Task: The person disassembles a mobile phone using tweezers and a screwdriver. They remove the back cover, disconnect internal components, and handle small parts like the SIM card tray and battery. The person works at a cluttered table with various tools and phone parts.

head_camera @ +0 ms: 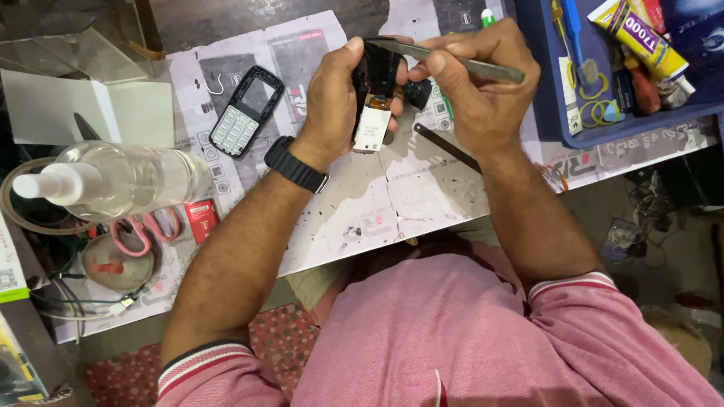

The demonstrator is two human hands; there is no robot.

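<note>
The person is sitting at the counter (pixel 354 218), which is covered with printed paper sheets, and is holding both hands up just above it. The left hand (pixel 335 98) is wrapping its fingers closed around a small black phone body (pixel 377 75), with a white rectangular part (pixel 372 128) hanging from its lower end on a short amber strip. A black wristwatch (pixel 296 164) is sitting on that wrist. The right hand (pixel 479 87) is pinching a pair of metal tweezers (pixel 460 62) tightly between thumb and fingers, and the tweezer tip is touching the top edge of the phone body.

A phone front cover with a grey keypad (pixel 245 113) is lying flat on the paper, well to the left of the hands. A clear spray bottle (pixel 113 179) is lying on its side near the left edge, with pink-handled scissors (pixel 143 230) just below it. A blue tray (pixel 550 98) is sitting at the upper right, holding a yellow glue tube (pixel 637 34) and other small tools.
</note>
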